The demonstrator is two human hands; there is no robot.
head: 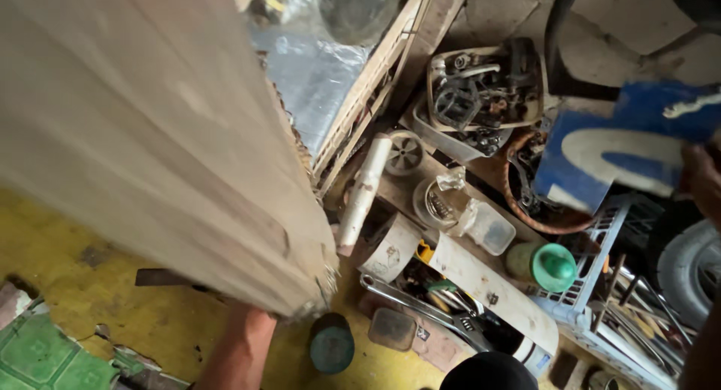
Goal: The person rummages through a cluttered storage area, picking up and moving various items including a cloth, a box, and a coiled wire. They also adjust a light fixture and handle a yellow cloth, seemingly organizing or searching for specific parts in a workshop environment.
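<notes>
The left hand (251, 319), fingers hidden beneath a tilted wooden board (150, 135), props it off the yellow floor (67, 270), while the right hand (702, 180) pinches a blue-and-white sign (616, 150) above cluttered tools.

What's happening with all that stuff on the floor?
A person is looking down at a messy pile of old parts and tools. Their left arm reaches up under a big wooden board, which tilts over the yellow floor; the hand itself is hidden behind it. Their right hand grips a blue and white sign at the edge of the picture. Below lie a white pipe, a green-capped bottle, a wrench and a tray of metal parts.
</notes>
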